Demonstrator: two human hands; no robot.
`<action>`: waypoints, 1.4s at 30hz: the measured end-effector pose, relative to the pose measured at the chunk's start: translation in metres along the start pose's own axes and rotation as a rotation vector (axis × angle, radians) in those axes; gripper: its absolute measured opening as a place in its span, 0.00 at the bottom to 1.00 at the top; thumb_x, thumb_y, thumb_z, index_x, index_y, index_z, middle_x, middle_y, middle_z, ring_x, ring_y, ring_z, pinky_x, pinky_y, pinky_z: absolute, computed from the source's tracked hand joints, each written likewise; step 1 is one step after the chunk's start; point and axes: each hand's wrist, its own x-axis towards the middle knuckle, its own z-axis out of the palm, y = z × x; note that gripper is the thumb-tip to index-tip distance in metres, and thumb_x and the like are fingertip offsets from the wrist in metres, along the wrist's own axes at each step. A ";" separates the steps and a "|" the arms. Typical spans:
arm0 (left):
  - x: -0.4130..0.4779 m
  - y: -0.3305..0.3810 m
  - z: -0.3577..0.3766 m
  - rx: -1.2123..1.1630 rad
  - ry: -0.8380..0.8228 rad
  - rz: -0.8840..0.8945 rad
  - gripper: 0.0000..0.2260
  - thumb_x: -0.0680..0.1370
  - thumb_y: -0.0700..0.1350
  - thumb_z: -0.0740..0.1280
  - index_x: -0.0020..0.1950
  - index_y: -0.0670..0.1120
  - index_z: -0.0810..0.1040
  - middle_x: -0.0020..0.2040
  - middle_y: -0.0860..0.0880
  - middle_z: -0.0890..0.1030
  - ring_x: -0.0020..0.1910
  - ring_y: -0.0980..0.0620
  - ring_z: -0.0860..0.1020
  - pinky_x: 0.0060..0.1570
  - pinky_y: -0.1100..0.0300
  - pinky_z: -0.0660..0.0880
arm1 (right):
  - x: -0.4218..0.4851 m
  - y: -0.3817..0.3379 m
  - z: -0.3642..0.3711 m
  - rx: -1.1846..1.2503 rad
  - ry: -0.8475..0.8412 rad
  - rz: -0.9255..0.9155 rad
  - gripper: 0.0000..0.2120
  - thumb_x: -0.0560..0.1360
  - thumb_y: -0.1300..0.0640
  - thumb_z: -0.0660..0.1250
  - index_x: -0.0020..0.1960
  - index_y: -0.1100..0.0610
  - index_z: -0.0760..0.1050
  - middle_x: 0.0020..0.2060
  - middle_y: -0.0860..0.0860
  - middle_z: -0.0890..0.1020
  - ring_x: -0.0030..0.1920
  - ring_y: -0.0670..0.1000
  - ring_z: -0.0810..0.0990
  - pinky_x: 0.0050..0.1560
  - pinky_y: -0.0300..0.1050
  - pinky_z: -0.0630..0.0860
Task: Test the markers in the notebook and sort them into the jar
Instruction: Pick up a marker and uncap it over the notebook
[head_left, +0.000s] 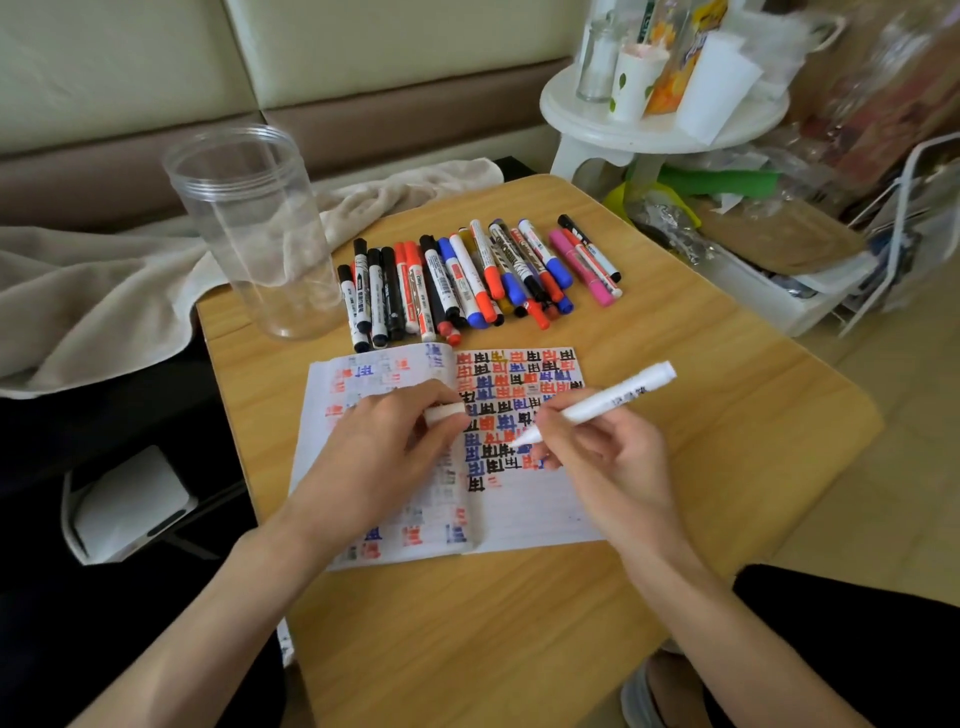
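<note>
An open notebook (530, 514) lies on the wooden table (519, 623), its right page filled with red, blue and black test marks. My right hand (597, 457) grips a white marker (608, 402) with its tip on the right page. My left hand (384, 452) rests on the left page and pinches the marker's white cap (444, 414). A row of several markers (467, 280) in black, red, blue and pink lies beyond the notebook. A clear plastic jar (254, 234) stands upright and open at the table's far left, with nothing inside.
A beige towel (104, 291) lies left of the table on a sofa. A white round stool (660, 119) with bottles and cartons stands at the far right, above a cluttered bin (769, 280). A white device (130, 504) sits lower left.
</note>
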 end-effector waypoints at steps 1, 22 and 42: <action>0.000 0.000 0.000 0.000 0.004 0.000 0.10 0.80 0.57 0.65 0.56 0.55 0.80 0.42 0.62 0.81 0.41 0.61 0.80 0.39 0.60 0.77 | -0.003 0.002 -0.001 -0.007 0.003 -0.019 0.04 0.78 0.67 0.72 0.52 0.67 0.80 0.37 0.54 0.85 0.37 0.49 0.85 0.41 0.38 0.80; -0.004 -0.006 0.006 -0.004 0.003 0.048 0.07 0.79 0.53 0.70 0.55 0.55 0.81 0.38 0.58 0.80 0.36 0.57 0.78 0.35 0.60 0.75 | -0.012 0.021 -0.005 -0.110 -0.064 -0.069 0.03 0.77 0.63 0.75 0.50 0.59 0.83 0.42 0.52 0.87 0.42 0.52 0.86 0.48 0.45 0.83; -0.005 -0.006 0.005 -0.003 -0.001 0.067 0.07 0.79 0.56 0.68 0.53 0.56 0.80 0.41 0.59 0.81 0.37 0.56 0.79 0.38 0.58 0.76 | -0.012 0.026 -0.004 -0.166 -0.037 -0.104 0.04 0.77 0.64 0.75 0.50 0.56 0.82 0.44 0.52 0.87 0.45 0.55 0.87 0.50 0.50 0.84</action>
